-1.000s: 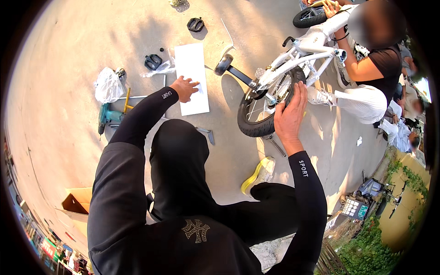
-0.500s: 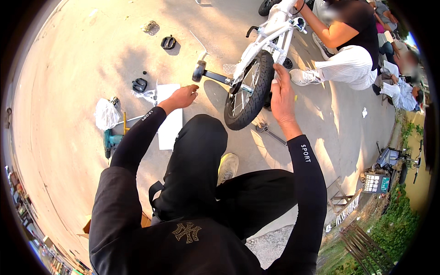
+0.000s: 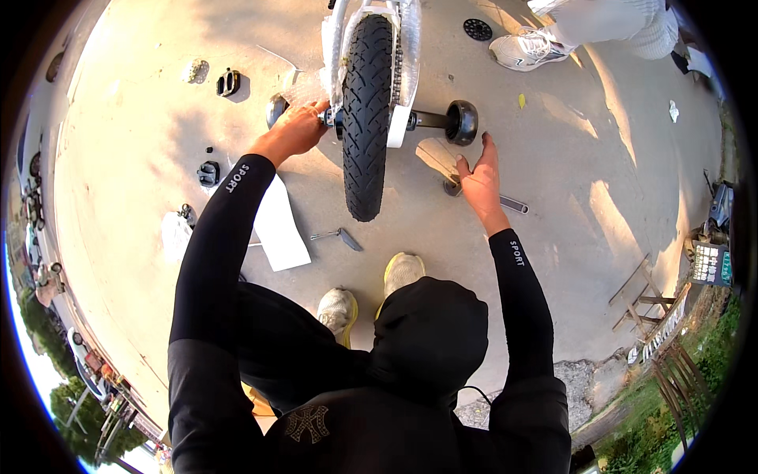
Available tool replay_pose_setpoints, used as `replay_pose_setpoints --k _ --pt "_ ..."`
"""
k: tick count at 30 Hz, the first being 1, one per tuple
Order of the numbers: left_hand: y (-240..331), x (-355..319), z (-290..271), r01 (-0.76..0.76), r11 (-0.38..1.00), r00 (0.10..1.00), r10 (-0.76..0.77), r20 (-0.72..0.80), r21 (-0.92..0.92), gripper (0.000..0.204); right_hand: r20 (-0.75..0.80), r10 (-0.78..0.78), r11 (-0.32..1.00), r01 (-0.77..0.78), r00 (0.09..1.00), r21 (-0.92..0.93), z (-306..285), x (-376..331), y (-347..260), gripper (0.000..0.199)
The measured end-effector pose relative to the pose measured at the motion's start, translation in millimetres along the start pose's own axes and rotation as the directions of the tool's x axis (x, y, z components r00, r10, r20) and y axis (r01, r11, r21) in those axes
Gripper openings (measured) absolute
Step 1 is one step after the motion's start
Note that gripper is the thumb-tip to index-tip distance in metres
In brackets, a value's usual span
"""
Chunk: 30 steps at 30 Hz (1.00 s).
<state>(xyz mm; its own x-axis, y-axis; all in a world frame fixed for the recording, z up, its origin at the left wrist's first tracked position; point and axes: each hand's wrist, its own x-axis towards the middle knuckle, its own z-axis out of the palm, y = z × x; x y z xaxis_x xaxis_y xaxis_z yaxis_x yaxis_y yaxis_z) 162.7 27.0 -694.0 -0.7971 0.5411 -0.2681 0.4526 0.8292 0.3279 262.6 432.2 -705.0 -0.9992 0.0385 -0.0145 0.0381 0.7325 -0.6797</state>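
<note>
From the head view, the person crouches on the concrete ground [image 3: 142,118] in front of a small bike's rear wheel [image 3: 365,118], its black tyre standing upright and pointing straight at them. The left hand [image 3: 294,130] is at the axle on the wheel's left side, fingers [image 3: 314,110] curled tight around the fitting there, just beside a black training wheel [image 3: 276,109] and some clear wrapping. The right hand [image 3: 479,178] hangs open to the right of the tyre, fingers spread and grasping nothing, below the other training wheel [image 3: 461,122] on its short arm. Just under that hand a wrench [image 3: 512,205] lies on the ground, partly hidden by the palm. A white sheet of paper [image 3: 280,225] lies on the ground beside the left forearm, with a small metal tool [image 3: 338,235] next to it, nearer the tyre. Two black pedals [image 3: 229,82] [image 3: 208,173] lie apart farther to the left, with a white bag [image 3: 174,235] beyond the paper. At the far edge, another person's white shoe [image 3: 521,49] stands beside a round black disc [image 3: 477,29].
</note>
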Motion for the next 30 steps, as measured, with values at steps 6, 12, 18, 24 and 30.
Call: replay_pose_setpoints --k 6,12,18,24,30 --pt "6 4 -30 0.024 0.987 0.999 -0.019 -0.03 0.157 0.031 0.113 0.049 0.998 -0.052 0.992 0.023 -4 74 -19 0.077" --pt "-12 -9 -16 -0.024 0.991 0.999 0.029 -0.031 0.133 0.03 0.212 0.2 0.961 -0.233 0.957 0.146 -5 78 -16 0.079" --pt "18 -19 -39 -0.078 0.987 0.996 0.084 -0.035 0.138 0.034 0.032 0.115 0.989 -0.118 0.993 0.094 -12 70 -28 0.077" --pt "-42 -5 16 -0.113 0.99 0.985 0.122 -0.126 0.08 0.032 0.113 0.104 0.981 -0.121 0.988 0.15 -9 73 -18 0.079" --pt "-8 -1 -13 -0.008 0.993 0.999 0.014 -0.049 0.121 0.029 0.109 0.075 0.98 -0.094 0.991 0.174 -1 74 4 0.081"
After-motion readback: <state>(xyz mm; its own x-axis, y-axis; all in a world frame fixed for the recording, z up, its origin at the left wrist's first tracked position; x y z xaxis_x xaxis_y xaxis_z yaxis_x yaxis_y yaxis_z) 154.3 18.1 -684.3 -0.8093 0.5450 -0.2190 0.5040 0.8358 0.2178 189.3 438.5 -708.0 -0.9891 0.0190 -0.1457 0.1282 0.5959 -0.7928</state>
